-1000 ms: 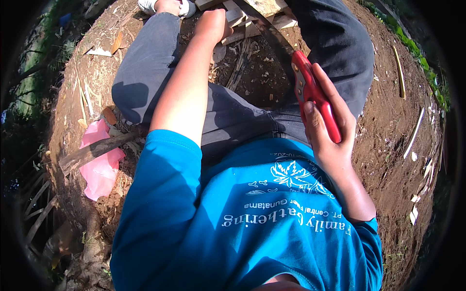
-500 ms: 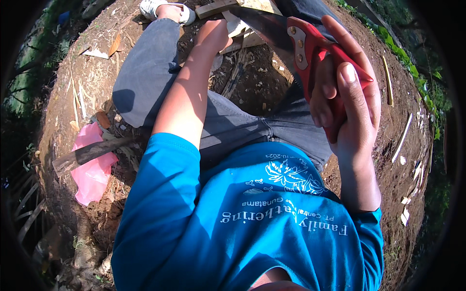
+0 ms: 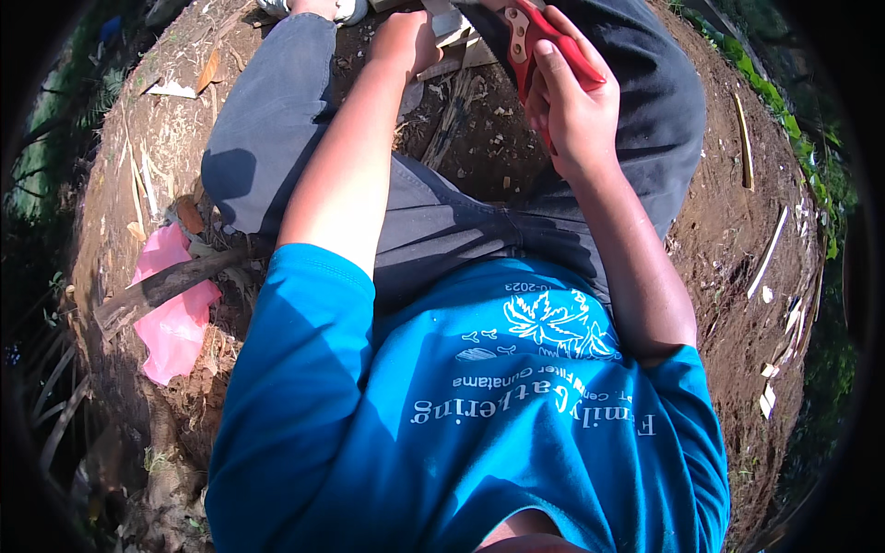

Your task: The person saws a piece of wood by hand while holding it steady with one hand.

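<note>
My right hand is wrapped round the red handle of a hand saw. The saw's dark blade runs toward the top edge, beside pale wood; its far end is out of view, and I cannot tell whether the teeth touch the wood. Near the top middle, my left hand is closed in a fist against a pale piece of wood. Its fingertips are hidden underneath, but it appears to grip that piece. Both hands are beyond my spread knees.
A pink plastic bag lies on the dirt at the left, with a dark stick across it. Wood slivers are scattered on the right. My legs in grey trousers flank the wood. Green plants edge the far right.
My right hand has carried the saw forward and left, down toward the wood by my left hand. The left hand has stayed almost in place. The view has shifted slightly.
</note>
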`<state>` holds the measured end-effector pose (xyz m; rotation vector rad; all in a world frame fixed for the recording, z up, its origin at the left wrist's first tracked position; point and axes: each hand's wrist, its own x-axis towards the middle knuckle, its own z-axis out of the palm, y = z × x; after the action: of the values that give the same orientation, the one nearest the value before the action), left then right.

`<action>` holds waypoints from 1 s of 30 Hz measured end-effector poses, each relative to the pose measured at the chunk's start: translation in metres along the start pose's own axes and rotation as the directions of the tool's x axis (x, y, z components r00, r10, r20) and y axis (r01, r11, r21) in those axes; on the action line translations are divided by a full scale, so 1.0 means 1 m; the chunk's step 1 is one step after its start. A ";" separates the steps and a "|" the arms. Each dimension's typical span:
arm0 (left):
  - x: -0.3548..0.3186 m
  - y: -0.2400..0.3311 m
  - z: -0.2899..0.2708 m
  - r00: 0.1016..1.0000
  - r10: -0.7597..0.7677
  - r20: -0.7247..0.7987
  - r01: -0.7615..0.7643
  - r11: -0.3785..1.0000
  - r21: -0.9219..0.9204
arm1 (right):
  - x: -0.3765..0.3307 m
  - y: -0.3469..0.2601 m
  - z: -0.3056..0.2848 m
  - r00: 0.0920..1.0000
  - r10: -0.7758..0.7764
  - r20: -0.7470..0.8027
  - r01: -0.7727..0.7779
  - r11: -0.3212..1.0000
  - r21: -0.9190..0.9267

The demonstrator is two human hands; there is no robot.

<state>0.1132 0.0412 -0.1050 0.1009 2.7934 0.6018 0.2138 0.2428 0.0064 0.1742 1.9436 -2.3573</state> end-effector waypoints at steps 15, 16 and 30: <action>-0.006 -0.008 0.003 0.999 0.020 -0.033 -0.023 0.994 -0.103 | -0.082 -0.025 -0.027 0.998 0.056 0.011 -0.050 0.953 -0.299; -0.002 -0.008 0.003 0.999 0.025 -0.030 -0.027 0.997 -0.079 | -0.062 -0.008 -0.022 0.999 0.013 0.029 -0.004 0.955 -0.295; -0.005 0.007 -0.022 0.991 -0.074 0.115 0.086 0.991 -0.106 | -0.110 -0.053 -0.048 0.997 0.001 0.074 0.027 0.927 -0.374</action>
<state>0.1118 0.0382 -0.0821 -0.0005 2.6373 0.7076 0.3173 0.2986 0.0638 0.0471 2.3132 -1.9153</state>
